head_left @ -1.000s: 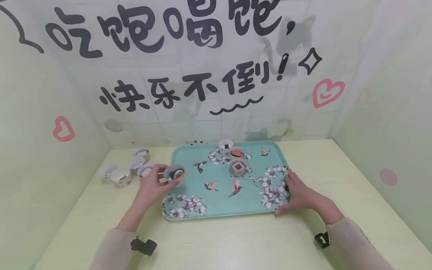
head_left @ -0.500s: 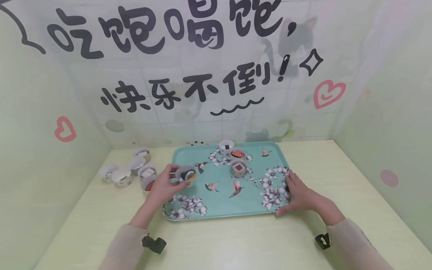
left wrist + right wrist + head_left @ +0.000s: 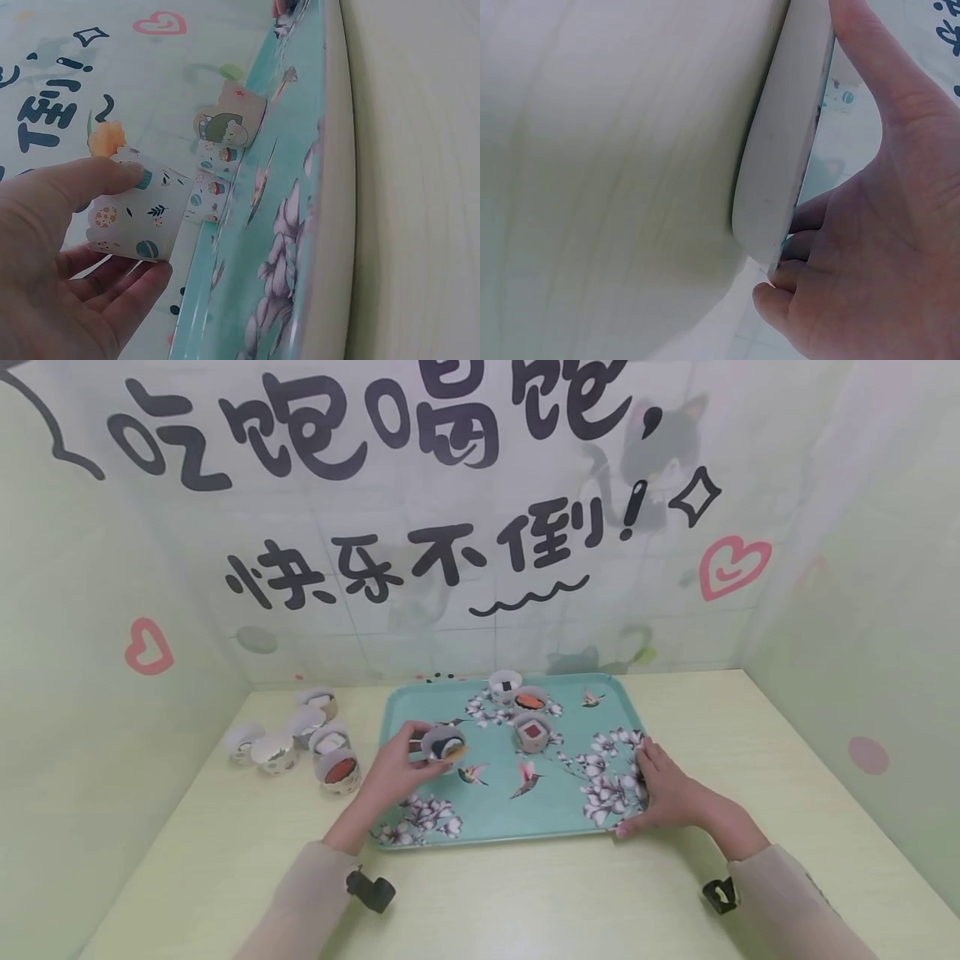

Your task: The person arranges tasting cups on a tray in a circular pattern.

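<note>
Open room across tray (image 3: 495,814) front; three cups (image 3: 531,702) block rear middle.

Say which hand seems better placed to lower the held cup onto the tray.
Probably the left hand: it holds the cup over the tray, while the right hand touches the tray's edge.

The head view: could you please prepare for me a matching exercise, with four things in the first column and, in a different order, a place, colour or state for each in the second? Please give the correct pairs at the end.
Column one
1. Left hand
2. Right hand
3. Tray
4. Cup with the red oval

Column two
A. Turquoise
B. Holds another cup
C. On the table, left of the tray
D. Touches the tray's right edge

Right pairs: 1-B, 2-D, 3-A, 4-C
</note>
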Tool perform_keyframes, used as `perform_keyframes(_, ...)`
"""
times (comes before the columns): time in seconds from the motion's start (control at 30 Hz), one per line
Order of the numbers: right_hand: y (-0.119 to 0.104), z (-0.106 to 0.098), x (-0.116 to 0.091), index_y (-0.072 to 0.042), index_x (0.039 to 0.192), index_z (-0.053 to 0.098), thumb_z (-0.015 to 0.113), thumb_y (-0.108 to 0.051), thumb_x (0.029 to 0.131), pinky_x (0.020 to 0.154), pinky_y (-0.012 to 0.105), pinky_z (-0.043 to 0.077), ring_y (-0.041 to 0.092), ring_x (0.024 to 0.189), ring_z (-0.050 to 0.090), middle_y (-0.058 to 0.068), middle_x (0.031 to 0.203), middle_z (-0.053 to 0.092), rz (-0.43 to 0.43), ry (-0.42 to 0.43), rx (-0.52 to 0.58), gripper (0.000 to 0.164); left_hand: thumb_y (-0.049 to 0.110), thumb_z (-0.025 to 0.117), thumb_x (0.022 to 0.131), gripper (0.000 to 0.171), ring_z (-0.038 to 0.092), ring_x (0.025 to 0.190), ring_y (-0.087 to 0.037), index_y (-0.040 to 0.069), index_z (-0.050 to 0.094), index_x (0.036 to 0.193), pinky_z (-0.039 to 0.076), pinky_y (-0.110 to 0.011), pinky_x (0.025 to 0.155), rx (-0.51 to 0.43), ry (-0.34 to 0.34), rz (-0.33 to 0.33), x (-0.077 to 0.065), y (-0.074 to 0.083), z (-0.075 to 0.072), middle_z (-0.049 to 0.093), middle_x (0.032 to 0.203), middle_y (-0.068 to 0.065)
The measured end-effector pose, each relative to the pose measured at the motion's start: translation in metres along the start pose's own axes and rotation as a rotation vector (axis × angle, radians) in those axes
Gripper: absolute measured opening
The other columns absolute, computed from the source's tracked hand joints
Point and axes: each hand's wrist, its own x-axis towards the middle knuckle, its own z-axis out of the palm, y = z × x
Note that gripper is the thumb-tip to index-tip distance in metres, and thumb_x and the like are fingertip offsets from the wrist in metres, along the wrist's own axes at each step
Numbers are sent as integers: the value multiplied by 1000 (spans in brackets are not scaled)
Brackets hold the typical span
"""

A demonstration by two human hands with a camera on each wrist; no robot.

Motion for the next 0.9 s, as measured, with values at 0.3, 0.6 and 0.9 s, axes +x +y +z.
perform_keyframes(0.3,-1,0,-1,26,145,12,90,-51,63,117,70,16,62,143,5,47,154,1,-4,0,-7,137,16,78,86,58,60,122,-35,3,48,134,59,-38,92,2,-15,-14,10,6,19,57,133,-16)
perform_keyframes(0.6,-1,1,-1,26,145,11,90,-50,65,117,70,16,62,143,4,47,154,1,-10,-1,-1,136,13,80,83,56,62,118,-31,4,51,131,60,-34,88,5,-39,-6,18,13,41,60,128,-14)
perform_keyframes(0.9,0,0,-1,25,146,11,89,-55,63,117,70,16,62,144,4,46,155,0,6,-10,-3,139,18,81,84,54,63,118,-29,7,52,128,60,-34,88,31,-96,2,24,22,59,61,127,-12)
